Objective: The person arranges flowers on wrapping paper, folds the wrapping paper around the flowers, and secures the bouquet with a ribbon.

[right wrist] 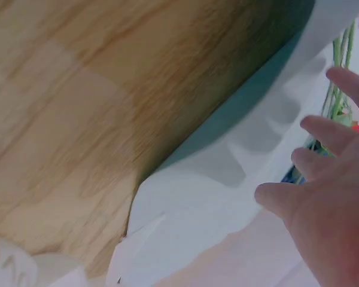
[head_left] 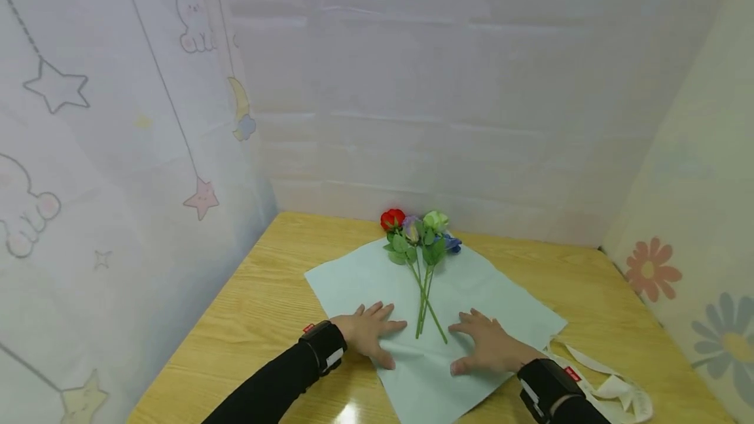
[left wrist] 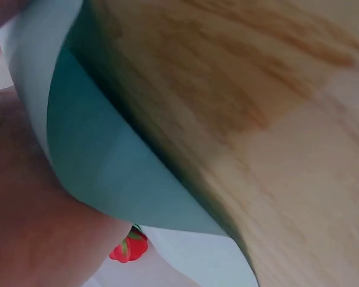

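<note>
- Two hands, both wide: your left hand (head_left: 366, 334) and right hand (head_left: 490, 345) had fingers spread over the pale paper (head_left: 347, 277), gripping nothing visible; how firmly either pressed could not be told.
- Flower bunch (head_left: 432, 254) lay on the paper, beyond and between your hands, its heads toward the far edge of the table (head_left: 253, 309).
- Long axis ran away from you; the lower ends of the stems (head_left: 423, 294) reached the gap between your fingers, apart from both.
- One stem slanted toward your right hand; overall, neither hand was clearly nearer.
- White ribbon (head_left: 614, 387) lay right of your right hand.
</note>
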Available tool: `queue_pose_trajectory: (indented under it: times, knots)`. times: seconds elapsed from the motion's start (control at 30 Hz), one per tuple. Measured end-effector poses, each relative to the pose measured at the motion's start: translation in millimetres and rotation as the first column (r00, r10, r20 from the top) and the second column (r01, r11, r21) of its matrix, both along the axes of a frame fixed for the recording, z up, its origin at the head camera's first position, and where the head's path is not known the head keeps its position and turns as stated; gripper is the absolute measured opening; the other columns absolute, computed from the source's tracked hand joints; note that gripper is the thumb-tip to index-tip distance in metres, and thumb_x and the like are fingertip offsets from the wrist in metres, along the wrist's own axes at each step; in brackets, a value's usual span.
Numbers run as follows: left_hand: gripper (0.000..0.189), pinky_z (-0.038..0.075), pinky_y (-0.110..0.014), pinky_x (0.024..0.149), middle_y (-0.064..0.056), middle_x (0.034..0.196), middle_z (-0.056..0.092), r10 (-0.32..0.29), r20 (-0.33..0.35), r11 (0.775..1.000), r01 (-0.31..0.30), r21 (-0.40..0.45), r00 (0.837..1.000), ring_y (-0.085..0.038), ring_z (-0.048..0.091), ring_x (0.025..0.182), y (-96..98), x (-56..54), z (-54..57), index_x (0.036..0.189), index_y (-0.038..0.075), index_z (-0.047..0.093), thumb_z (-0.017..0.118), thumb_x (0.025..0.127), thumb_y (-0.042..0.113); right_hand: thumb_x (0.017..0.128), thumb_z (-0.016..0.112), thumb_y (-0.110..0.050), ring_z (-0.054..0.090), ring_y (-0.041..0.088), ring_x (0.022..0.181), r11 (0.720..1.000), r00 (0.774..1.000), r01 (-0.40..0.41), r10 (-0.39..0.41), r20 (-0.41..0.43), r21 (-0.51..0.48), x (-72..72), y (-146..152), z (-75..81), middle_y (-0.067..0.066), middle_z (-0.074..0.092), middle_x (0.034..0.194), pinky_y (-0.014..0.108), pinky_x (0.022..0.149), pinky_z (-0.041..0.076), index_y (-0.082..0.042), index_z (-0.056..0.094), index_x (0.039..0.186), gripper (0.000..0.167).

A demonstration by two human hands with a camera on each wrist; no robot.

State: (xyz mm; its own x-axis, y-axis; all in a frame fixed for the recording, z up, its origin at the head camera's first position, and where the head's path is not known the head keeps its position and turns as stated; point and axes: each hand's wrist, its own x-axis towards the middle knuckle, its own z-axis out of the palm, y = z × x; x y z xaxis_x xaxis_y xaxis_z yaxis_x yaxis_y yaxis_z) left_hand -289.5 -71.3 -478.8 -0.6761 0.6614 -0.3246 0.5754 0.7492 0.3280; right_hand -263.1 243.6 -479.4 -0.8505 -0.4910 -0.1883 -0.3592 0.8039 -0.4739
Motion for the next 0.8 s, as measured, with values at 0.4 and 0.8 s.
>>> queue_pose_trajectory:
  times: [0.4,0.8]
  knots:
    - [0.047,0.035,-0.036,0.113,-0.004,0.153,0.048,0.064,0.119,0.975,-0.088,0.203,0.991,-0.023,0.039,0.145,-16.4,-19.6,6.8,0.136,0.018,0.063,0.061,0.089,0.011,0.082,0.083,-0.013,0.028,0.053,0.144,0.998,0.983,-0.064,0.059,0.172,0.027,7.5,6,16.8,0.027,0.033,0.158,0.068,0.109,0.031,-0.005,0.056,0.144,0.068]
    - [0.040,0.027,-0.029,0.063,0.004,0.066,0.030,0.207,0.139,0.814,-0.249,0.525,0.968,-0.011,0.029,0.058,-25.5,-32.6,-11.2,0.073,0.013,0.038,0.059,0.104,0.026,0.099,0.066,-0.036,0.055,0.051,0.121,0.967,0.964,0.240,-0.227,0.135,-0.088,-10.0,12,23.6,0.029,0.061,0.126,0.062,0.098,0.044,0.014,0.060,0.124,0.056]
